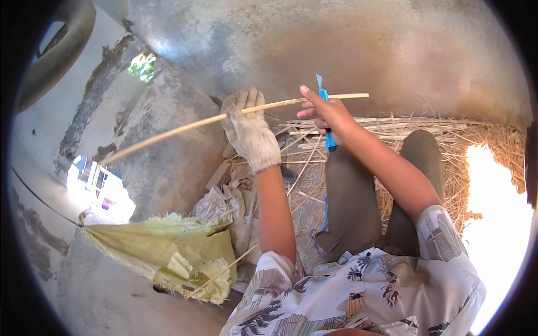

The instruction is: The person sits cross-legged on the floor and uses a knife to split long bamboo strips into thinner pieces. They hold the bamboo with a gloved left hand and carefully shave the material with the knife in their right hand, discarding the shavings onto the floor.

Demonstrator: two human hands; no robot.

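Note:
My left hand [249, 131], in a white knit glove, grips a long thin pale cane strip [185, 127] that runs from far left up to the right, past my right hand. My bare right hand [328, 115] holds a blue-handled knife [326, 120] upright, its blade tip pointing up, pressed against the strip near its right end. Both hands are raised over my legs in dark trousers [353, 201].
Shavings and split cane strips [392, 126] litter the ground ahead. A yellow-green woven sack [168, 252] lies at lower left, crumpled bags beside it. A stained concrete wall [336, 45] rises behind. A tyre [56, 39] sits at top left.

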